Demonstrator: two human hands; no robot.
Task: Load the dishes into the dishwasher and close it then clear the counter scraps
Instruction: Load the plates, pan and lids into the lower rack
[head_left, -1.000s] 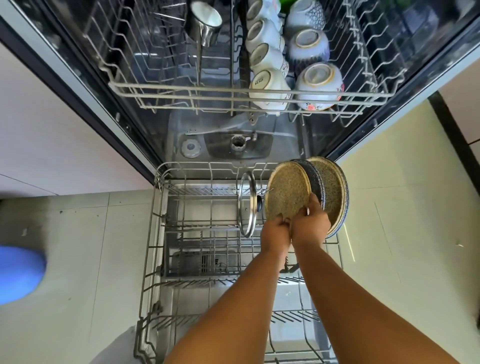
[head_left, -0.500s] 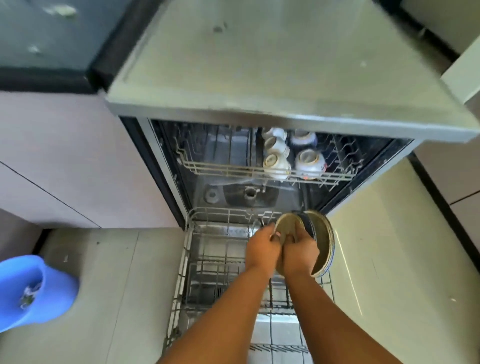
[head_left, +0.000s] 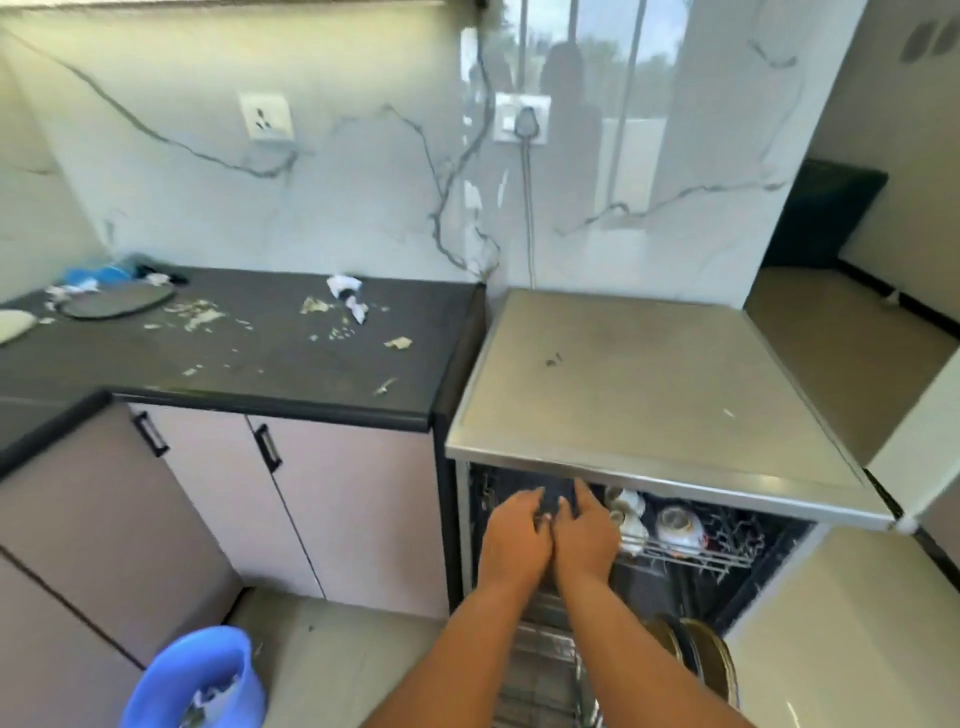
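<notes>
The dishwasher (head_left: 649, 395) stands open, with white bowls (head_left: 675, 525) upside down in its upper rack (head_left: 696, 553). Two speckled plates (head_left: 701, 660) stand on edge in the pulled-out lower rack (head_left: 540, 654). My left hand (head_left: 514, 540) and my right hand (head_left: 587, 535) are side by side in front of the opening, fingers relaxed, holding nothing. Food scraps (head_left: 202, 314) and crumpled paper (head_left: 345, 288) lie on the black counter (head_left: 291, 374). A dark plate (head_left: 119, 301) and a white dish (head_left: 13, 325) sit at the counter's far left.
A blue bin (head_left: 197, 680) with some waste in it stands on the floor at the lower left. Cabinet doors with black handles (head_left: 267, 447) are under the counter. A power cord (head_left: 527, 208) hangs down the marble wall behind the dishwasher.
Both hands let go of the plates, which stay in the lower rack, and rose to the height of the upper rack. The view lifted from the racks to the counter and wall.
</notes>
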